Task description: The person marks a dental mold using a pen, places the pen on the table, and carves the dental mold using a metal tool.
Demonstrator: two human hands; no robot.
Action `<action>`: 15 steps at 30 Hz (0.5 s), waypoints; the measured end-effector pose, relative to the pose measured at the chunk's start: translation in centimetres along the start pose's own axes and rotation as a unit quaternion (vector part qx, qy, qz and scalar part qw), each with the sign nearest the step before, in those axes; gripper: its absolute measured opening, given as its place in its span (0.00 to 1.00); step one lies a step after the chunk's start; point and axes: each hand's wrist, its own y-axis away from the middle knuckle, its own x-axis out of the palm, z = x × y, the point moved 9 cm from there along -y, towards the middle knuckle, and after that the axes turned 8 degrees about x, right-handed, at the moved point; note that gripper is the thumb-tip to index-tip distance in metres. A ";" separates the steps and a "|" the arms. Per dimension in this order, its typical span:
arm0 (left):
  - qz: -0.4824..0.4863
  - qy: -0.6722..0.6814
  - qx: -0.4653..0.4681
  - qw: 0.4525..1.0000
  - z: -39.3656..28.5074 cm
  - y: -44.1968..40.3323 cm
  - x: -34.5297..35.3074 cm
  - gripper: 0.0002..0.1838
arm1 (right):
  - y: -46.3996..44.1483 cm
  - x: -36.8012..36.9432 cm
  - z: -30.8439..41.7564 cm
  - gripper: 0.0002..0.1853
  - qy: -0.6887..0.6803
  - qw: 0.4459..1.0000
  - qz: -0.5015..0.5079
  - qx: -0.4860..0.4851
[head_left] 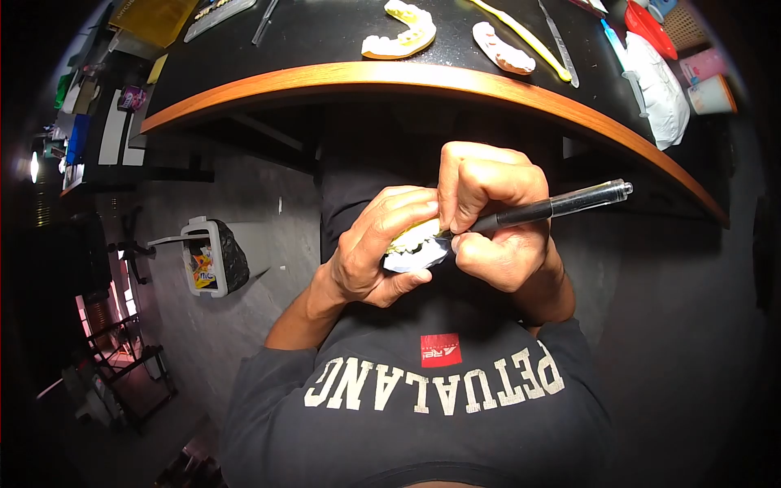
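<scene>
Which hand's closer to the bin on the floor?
Left. The left hand, gripping the dental model, is right of the bin in the picture; the right hand, holding a black pen-like tool, is farther right.

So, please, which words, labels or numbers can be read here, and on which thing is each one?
"PETUALANG": on the dark shirt, upside down in view.
Perhaps "AREI": on the red patch; its smaller line is unreadable.
Yellow wrapper in the bin: too blurred.
Gold item, upper left: too small.
</scene>
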 end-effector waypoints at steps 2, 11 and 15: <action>0.002 -0.002 -0.001 1.000 0.0 0.0 0.0 0.36 | 0.0 0.0 0.0 0.06 -0.004 1.000 0.001 -0.001; -0.001 -0.004 -0.002 1.000 0.1 0.1 0.0 0.36 | 0.1 0.0 -0.1 0.06 0.005 1.000 0.002 -0.001; 0.000 0.001 -0.003 1.000 0.1 0.1 0.1 0.36 | 0.1 0.0 -0.1 0.06 -0.002 1.000 0.012 -0.001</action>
